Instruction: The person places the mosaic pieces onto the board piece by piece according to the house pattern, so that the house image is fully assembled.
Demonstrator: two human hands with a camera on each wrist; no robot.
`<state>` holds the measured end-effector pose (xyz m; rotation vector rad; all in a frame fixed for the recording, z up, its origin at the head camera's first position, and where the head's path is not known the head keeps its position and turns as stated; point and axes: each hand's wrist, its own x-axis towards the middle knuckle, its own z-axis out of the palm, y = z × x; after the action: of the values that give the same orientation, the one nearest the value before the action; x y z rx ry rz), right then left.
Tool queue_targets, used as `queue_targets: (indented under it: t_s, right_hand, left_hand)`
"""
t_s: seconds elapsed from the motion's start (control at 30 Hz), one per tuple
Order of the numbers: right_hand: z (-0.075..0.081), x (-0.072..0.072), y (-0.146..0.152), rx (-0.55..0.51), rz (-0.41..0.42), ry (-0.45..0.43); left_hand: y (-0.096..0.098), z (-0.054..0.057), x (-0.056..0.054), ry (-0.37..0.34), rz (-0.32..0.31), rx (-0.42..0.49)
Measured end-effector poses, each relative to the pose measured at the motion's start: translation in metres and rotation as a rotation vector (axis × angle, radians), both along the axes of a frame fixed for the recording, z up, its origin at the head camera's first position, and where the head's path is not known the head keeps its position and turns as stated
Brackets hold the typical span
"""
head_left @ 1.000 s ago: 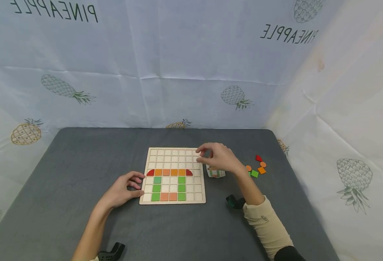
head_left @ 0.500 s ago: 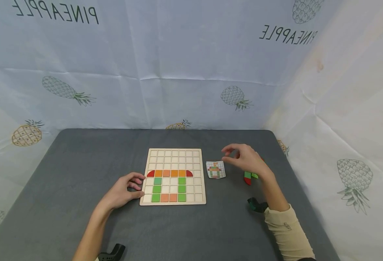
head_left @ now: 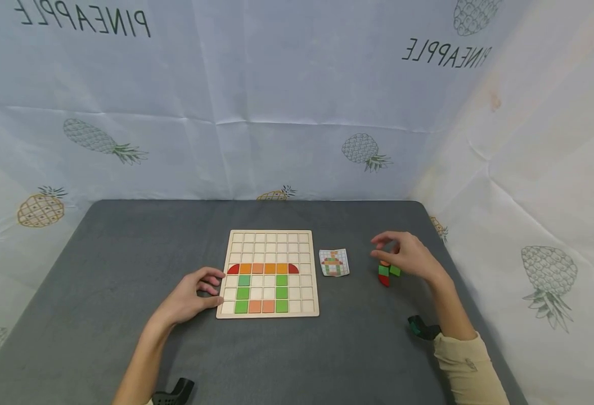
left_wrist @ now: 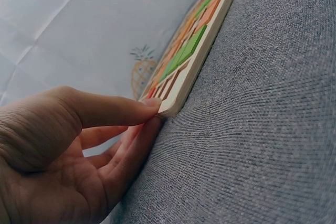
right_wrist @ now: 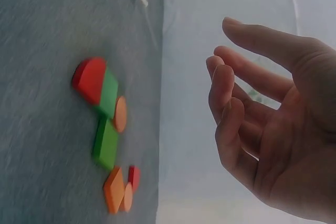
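A wooden grid board (head_left: 268,316) lies flat on the grey table, its lower cells holding green, orange and dark red tiles in a figure. My left hand (head_left: 190,295) pinches the board's near left edge, its thumb (left_wrist: 149,107) on the corner and fingers against the side. My right hand (head_left: 405,253) is over the loose tiles with fingers loosely bent and nothing between them. In the right wrist view those tiles show: a red quarter-round piece (right_wrist: 90,81), a green square (right_wrist: 106,144), an orange disc (right_wrist: 120,114), an orange square (right_wrist: 113,190) and others.
A small pattern card (head_left: 334,262) lies just right of the board. Black devices sit at my left wrist (head_left: 174,392) and right wrist (head_left: 423,328). A pineapple-print cloth (head_left: 277,84) hangs behind the table.
My right hand has moved right, away from the board and past the pattern card, to over the loose tiles. My left hand and the board have stayed put.
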<state>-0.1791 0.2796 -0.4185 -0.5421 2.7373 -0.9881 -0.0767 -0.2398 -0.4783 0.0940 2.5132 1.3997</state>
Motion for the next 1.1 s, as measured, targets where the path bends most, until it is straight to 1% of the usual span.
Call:
queue_targets:
  t_s: [0.17, 0.37, 0.5, 0.67, 0.8, 0.9, 1.1]
  right_hand:
    - [-0.005, 0.002, 0.013, 0.014, -0.012, -0.009]
    - [-0.016, 0.006, 0.028, 0.01, 0.001, -0.04]
    - [-0.028, 0.008, 0.034, -0.018, 0.05, -0.07]
    - [-0.04, 0.009, 0.038, -0.054, 0.137, -0.107]
    - [-0.042, 0.008, 0.039, -0.052, 0.178, -0.139]
    - [-0.042, 0.009, 0.039, -0.032, 0.185, -0.149]
    - [-0.045, 0.011, 0.036, 0.004, 0.184, -0.112]
  left_hand:
    - [0.0, 0.0, 0.0, 0.001, -0.001, -0.001]
    - [0.0, -0.001, 0.0, 0.003, -0.001, 0.0]
    - [0.0, -0.001, 0.0, 0.008, 0.0, -0.004]
    - [0.0, -0.002, 0.0, 0.008, -0.001, 0.0]
    - [0.0, -0.001, 0.0, 0.006, -0.003, 0.001]
    - [0.0, -0.001, 0.0, 0.003, -0.002, 0.002]
    - [-0.001, -0.002, 0.0, 0.004, -0.003, 0.004]
